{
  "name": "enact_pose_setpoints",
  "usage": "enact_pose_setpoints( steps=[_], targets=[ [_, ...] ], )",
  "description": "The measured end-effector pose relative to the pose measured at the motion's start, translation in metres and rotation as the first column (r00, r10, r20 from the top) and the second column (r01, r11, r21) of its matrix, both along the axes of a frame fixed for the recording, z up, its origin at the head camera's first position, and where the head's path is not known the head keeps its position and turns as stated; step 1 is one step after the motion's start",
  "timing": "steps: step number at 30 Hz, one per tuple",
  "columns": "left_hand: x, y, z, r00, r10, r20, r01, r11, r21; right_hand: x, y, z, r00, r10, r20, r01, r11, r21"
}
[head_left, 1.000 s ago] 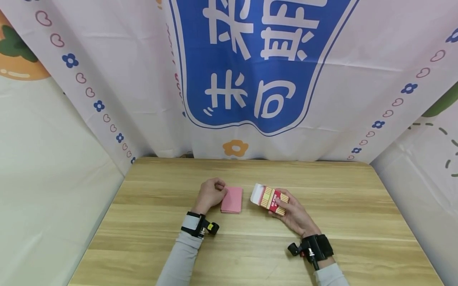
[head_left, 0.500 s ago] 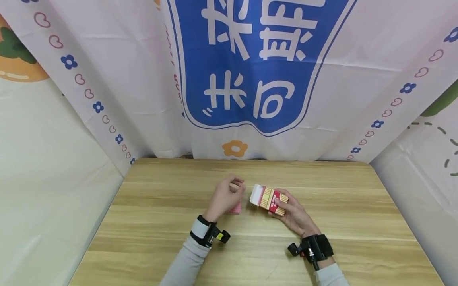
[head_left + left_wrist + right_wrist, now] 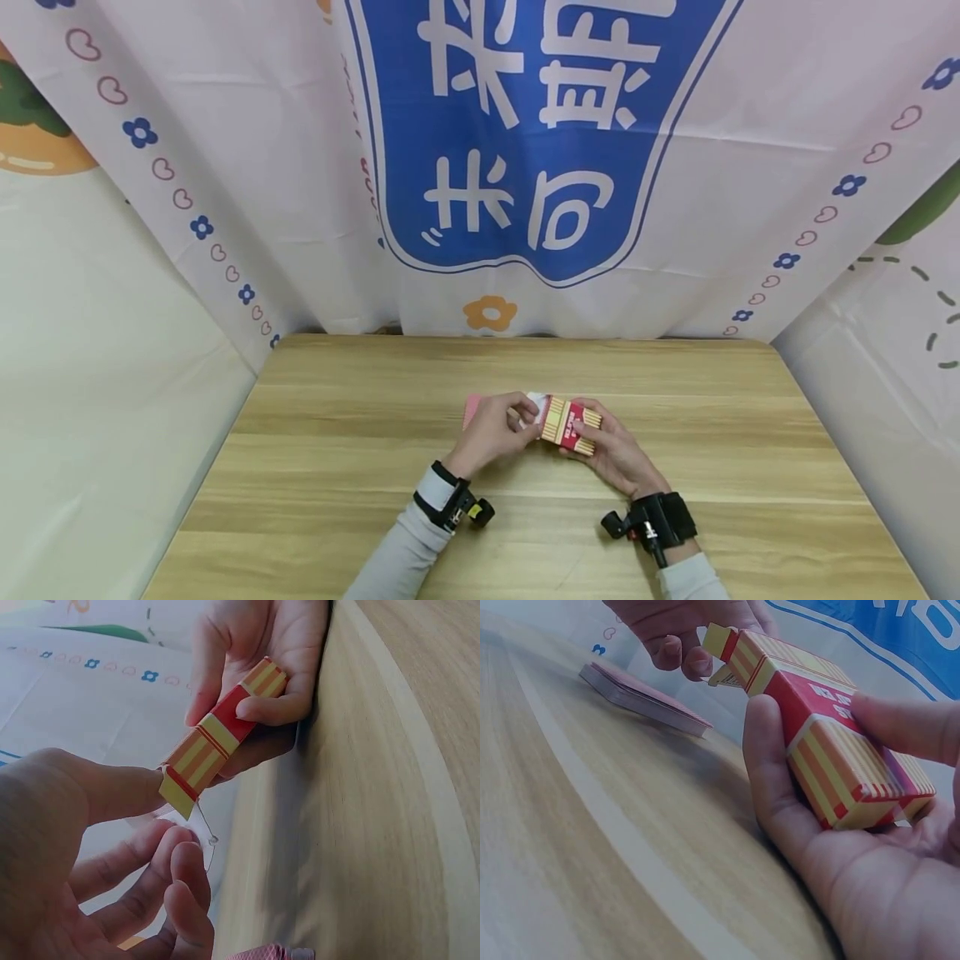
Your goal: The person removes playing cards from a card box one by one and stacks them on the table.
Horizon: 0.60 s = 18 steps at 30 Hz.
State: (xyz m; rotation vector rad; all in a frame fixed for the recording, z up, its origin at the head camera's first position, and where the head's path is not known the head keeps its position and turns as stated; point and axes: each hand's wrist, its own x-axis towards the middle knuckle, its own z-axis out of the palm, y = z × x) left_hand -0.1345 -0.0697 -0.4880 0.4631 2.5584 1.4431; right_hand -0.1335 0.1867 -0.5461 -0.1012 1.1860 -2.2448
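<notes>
My right hand (image 3: pixel 621 460) holds a red-and-yellow striped card box (image 3: pixel 558 419) above the table, thumb on its printed face and fingers behind it. The box's open end, with its white flap (image 3: pixel 536 403), points left. There my left hand (image 3: pixel 495 431) has its thumb and fingers curled at the flap; in the left wrist view the thumb (image 3: pixel 124 791) touches the box's end and the fingertips are just below. A deck of pink-backed playing cards (image 3: pixel 645 701) lies on the table behind the left hand, mostly hidden by it in the head view.
The wood-grain table (image 3: pixel 337 467) runs back to a white printed curtain (image 3: pixel 330 283) with a blue sign. Similar white cloth stands along the left and right sides. Each wrist wears a strapped black camera mount (image 3: pixel 663 521).
My left hand has moved right from the deck's left edge, across the cards, to the box's flap. The right hand and the box have barely moved. The deck still lies on the table.
</notes>
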Motion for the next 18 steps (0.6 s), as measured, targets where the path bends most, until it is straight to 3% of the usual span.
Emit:
enact_pose_setpoints(
  steps=[10,18],
  targets=[
    [0.001,-0.004,-0.0067,0.991,0.069,0.113,-0.073,0.997,0.031,-0.0004,-0.005,-0.0035,1.0,0.023,-0.019,-0.022,0.999,0.036],
    [-0.0016,-0.0041,-0.0009,0.989,0.077,0.126,-0.072,0.996,-0.045,-0.001,-0.0017,-0.0004,1.0,0.013,-0.021,-0.012,0.999,0.048]
  ],
)
